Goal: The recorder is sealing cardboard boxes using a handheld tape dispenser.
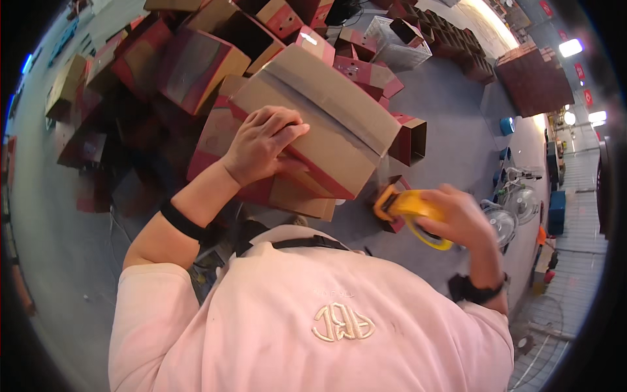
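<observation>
A cardboard box point(338, 110) with red printed sides lies tilted in front of my chest, its brown flap face turned up. A strip of tape runs along the seam and reaches past the box's right edge. My left hand point(267, 142) grips the near left edge of the box, fingers curled over the top. In my right hand point(458, 215) is a yellow tape dispenser point(409, 206), held just beyond the right end of the box. Clear tape appears to stretch between the dispenser and the box edge. The right hand is slightly blurred.
Many open red and brown cartons point(201, 68) are heaped beyond and to the left. A white plastic basket point(399, 46) stands at the back. To the right are a small open carton point(410, 139), a large brown stack point(534, 81) and fans point(502, 223) along the wall.
</observation>
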Available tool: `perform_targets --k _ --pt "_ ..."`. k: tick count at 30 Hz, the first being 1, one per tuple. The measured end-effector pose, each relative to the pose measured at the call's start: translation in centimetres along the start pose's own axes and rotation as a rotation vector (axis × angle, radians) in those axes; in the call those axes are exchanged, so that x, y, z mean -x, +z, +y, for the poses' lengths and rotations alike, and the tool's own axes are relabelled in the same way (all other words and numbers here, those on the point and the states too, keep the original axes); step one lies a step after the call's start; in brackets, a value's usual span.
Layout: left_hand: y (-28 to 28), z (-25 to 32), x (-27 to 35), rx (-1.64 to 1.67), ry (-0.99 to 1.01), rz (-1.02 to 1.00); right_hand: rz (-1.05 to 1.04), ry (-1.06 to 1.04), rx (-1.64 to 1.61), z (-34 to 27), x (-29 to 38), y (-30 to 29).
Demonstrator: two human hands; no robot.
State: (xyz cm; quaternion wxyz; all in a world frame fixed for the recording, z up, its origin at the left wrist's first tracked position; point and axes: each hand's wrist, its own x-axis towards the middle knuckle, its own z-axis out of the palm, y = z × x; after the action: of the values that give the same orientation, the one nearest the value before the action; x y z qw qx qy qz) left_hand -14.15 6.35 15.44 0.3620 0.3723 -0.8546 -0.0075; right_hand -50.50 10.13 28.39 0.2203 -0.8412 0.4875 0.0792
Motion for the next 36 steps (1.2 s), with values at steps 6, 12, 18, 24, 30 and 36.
perform_targets --k 6,12,18,24,30,36 --pt "-0.1 1.7 0.0 -0.120 0.052 -0.073 0.547 -0.131 0.129 6.2 -13.2 20.9" --pt "-2.3 2.4 -1.3 0.176 -0.174 -0.166 0.186 0.283 -0.080 4.6 -9.2 15.6" --pt "-1.1 -0.8 -10.0 -0.178 -0.030 -0.003 0.279 0.474 -0.254 6.0 -5.3 17.8" --pt "4.8 -3.4 -9.5 -0.364 -0.329 -0.506 0.068 0.563 -0.343 10.9 -2.9 28.2" --pt "4.5 -2.8 -9.6 -0.358 -0.354 -0.518 -0.191 0.898 -0.472 15.1 6.4 41.0" --pt "4.6 -2.8 -9.7 -0.339 -0.327 -0.479 -0.316 0.990 -0.480 18.2 12.0 46.4"
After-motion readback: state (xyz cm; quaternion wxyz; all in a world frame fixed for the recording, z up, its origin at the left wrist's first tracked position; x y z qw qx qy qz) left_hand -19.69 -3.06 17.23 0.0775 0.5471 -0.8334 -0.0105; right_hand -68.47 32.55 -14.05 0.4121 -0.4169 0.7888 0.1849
